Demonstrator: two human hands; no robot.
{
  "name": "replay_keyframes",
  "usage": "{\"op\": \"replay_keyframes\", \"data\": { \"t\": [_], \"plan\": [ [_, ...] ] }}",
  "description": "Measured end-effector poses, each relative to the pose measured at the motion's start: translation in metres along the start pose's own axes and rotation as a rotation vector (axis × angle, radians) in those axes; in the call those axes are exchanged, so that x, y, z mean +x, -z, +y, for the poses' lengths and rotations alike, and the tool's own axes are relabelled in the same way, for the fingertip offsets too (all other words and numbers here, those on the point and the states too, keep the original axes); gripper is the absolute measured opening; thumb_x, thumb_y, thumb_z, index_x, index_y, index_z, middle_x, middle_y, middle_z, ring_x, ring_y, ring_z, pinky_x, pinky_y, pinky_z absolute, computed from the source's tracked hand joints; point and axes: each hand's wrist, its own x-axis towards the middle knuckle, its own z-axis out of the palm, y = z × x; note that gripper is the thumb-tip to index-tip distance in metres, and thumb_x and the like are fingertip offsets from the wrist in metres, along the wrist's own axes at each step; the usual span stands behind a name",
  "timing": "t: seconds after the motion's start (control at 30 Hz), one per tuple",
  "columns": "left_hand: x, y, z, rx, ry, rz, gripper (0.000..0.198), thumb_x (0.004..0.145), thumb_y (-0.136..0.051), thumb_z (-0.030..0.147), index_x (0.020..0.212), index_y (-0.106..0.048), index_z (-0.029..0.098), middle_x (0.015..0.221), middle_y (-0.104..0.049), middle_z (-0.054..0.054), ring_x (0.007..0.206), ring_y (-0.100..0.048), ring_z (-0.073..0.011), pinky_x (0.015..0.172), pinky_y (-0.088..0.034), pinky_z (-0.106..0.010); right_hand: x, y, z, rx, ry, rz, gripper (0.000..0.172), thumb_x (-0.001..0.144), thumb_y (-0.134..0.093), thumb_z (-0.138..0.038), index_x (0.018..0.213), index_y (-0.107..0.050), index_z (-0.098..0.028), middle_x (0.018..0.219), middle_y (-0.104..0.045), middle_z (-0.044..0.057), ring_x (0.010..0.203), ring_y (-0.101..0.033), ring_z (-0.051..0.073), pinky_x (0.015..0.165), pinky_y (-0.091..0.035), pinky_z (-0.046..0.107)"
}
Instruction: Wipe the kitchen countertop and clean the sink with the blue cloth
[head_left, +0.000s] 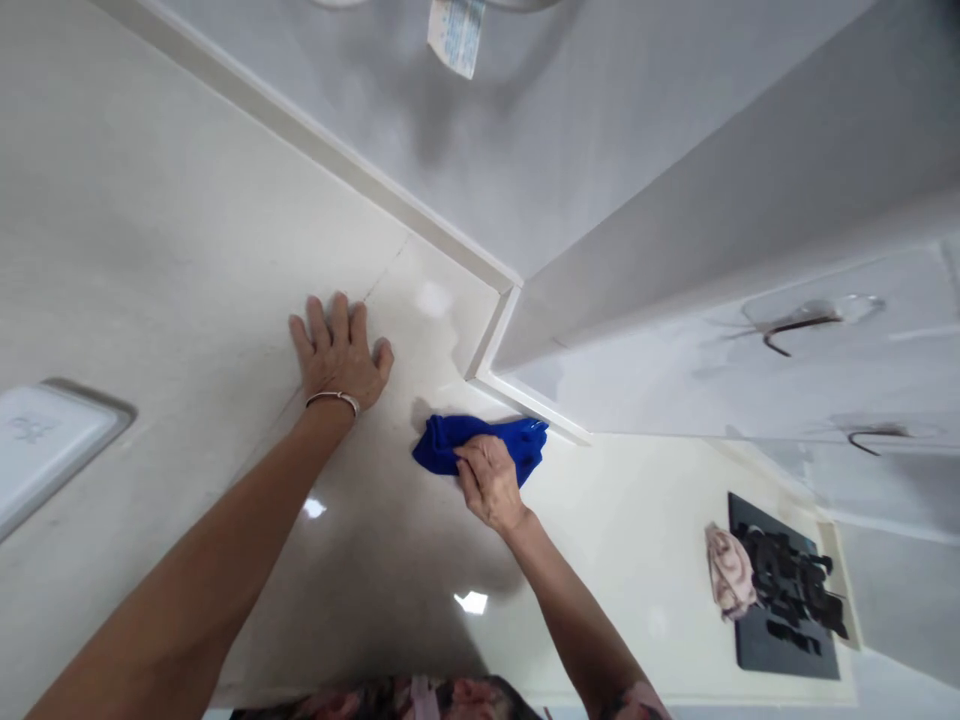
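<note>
My right hand (489, 482) is closed on a bright blue cloth (450, 443), pressing it onto the glossy cream countertop (390, 560) close to the corner of the raised white backsplash (491, 335). My left hand (339, 352) lies flat on the countertop to the left, fingers stretched out and together, a thin silver bangle at the wrist. It holds nothing. The two hands are about a hand's width apart.
A white rectangular sink or tray edge (45, 440) sits at the far left. A black gas hob (787, 590) with a crumpled pinkish cloth (729, 572) beside it lies at the right. Grey wall panels rise behind, with metal hooks (795, 325) and a hanging label (455, 33).
</note>
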Motion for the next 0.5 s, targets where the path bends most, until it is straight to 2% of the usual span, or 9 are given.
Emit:
{"op": "replay_keyframes", "data": {
  "t": [0.1,0.17,0.27,0.33,0.4,0.5],
  "plan": [
    [0.001,0.0,0.0,-0.023,0.001,-0.007,0.077,0.095,-0.047,0.042,0.164,-0.03,0.013,0.174,-0.019,-0.016,0.161,0.004,-0.0423,0.127,0.008,-0.07,-0.011,0.016,-0.009,0.215,-0.116,-0.096,0.02,0.095,-0.056,-0.026,0.095,-0.075,-0.021,0.086,-0.072,0.007,0.081,-0.068,0.02,0.077,-0.058,0.036],
    [0.001,0.0,0.001,-0.028,0.004,-0.005,0.076,0.095,-0.046,0.042,0.164,-0.031,0.014,0.175,-0.019,-0.015,0.161,0.004,-0.0416,0.127,0.009,-0.069,-0.003,0.021,-0.007,0.41,-0.292,-0.11,0.021,0.095,-0.058,-0.033,0.091,-0.076,-0.021,0.083,-0.073,0.006,0.076,-0.07,0.018,0.071,-0.059,0.032],
    [0.002,0.0,0.0,-0.031,0.003,0.003,0.074,0.096,-0.045,0.043,0.163,-0.033,0.014,0.174,-0.02,-0.015,0.162,0.005,-0.0406,0.128,0.008,-0.067,0.023,0.019,0.007,0.726,-0.725,-0.002,0.033,0.091,-0.065,-0.05,0.087,-0.074,-0.019,0.081,-0.075,0.005,0.06,-0.071,0.015,0.049,-0.054,0.024],
    [0.002,0.0,0.0,-0.031,-0.002,0.011,0.073,0.096,-0.044,0.044,0.162,-0.034,0.014,0.174,-0.02,-0.014,0.162,0.004,-0.0401,0.129,0.008,-0.066,0.04,0.014,0.019,0.886,-0.964,0.086,0.042,0.08,-0.075,-0.058,0.082,-0.073,-0.017,0.075,-0.074,0.004,0.047,-0.066,0.013,0.035,-0.044,0.02],
    [0.002,-0.001,-0.001,-0.021,-0.015,0.024,0.073,0.097,-0.042,0.046,0.162,-0.034,0.013,0.174,-0.021,-0.013,0.162,0.003,-0.0401,0.129,0.007,-0.065,0.055,0.01,0.029,0.994,-1.092,0.145,0.044,0.073,-0.082,-0.058,0.075,-0.071,-0.015,0.065,-0.071,0.003,0.042,-0.063,0.012,0.03,-0.038,0.017],
    [0.002,-0.002,-0.002,-0.002,-0.034,0.047,0.072,0.099,-0.039,0.049,0.161,-0.035,0.011,0.173,-0.022,-0.014,0.161,0.0,-0.0411,0.129,0.005,-0.066,0.068,0.008,0.035,1.083,-1.159,0.209,0.038,0.073,-0.082,-0.05,0.073,-0.072,-0.014,0.059,-0.069,0.002,0.042,-0.064,0.012,0.03,-0.038,0.016]
  ]
}}
